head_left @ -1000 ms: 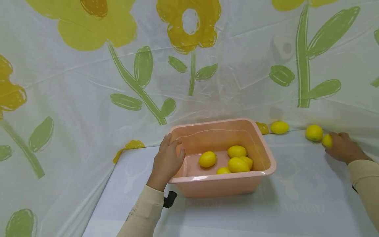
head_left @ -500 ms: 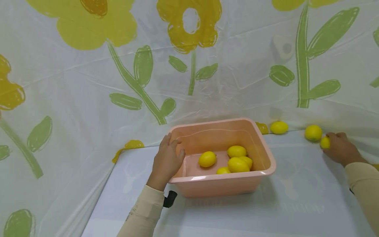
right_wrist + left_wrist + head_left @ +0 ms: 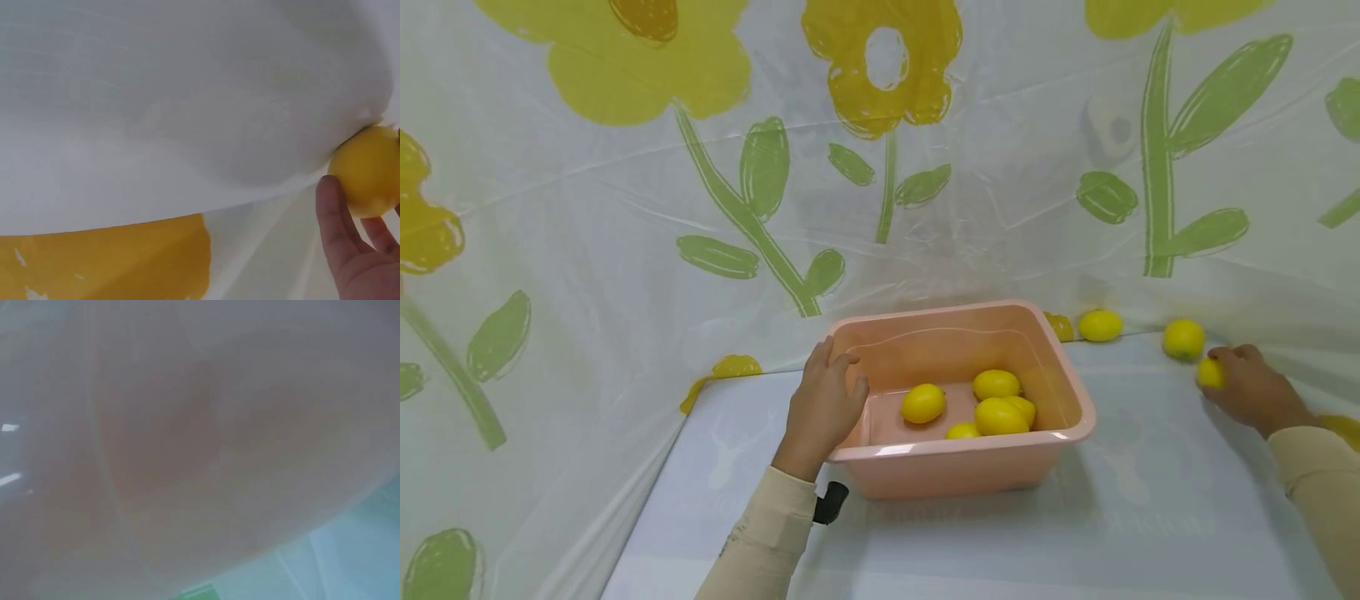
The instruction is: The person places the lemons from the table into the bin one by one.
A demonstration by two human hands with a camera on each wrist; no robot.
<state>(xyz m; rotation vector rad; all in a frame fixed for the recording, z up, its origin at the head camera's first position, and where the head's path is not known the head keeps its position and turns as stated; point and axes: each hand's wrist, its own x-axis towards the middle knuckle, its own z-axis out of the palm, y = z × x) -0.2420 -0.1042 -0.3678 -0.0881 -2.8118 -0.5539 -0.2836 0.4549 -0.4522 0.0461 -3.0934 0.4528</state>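
Note:
A pink plastic basin (image 3: 970, 467) stands on the table, with several lemons (image 3: 922, 404) inside. My left hand (image 3: 822, 408) grips its left rim, with the thumb on the inner side. The left wrist view shows a blurred, pale pinkish surface (image 3: 187, 456) up close, and that hand's fingers do not show there. At the right, my right hand (image 3: 1255, 387) pinches a lemon (image 3: 1211, 373) by the table's back edge. In the right wrist view the fingers curl round this lemon (image 3: 369, 172), which is low over or touching the white surface; I cannot tell which.
Two loose lemons lie along the back edge: one (image 3: 1101, 326) just right of the basin, another (image 3: 1183, 339) close to the right hand. A white curtain (image 3: 1000, 200) printed with flowers hangs behind the white table (image 3: 1150, 517).
My right hand has shifted a little to the left with its lemon, towards the loose lemon beside it. The left hand stays on the basin. The head view has turned slightly.

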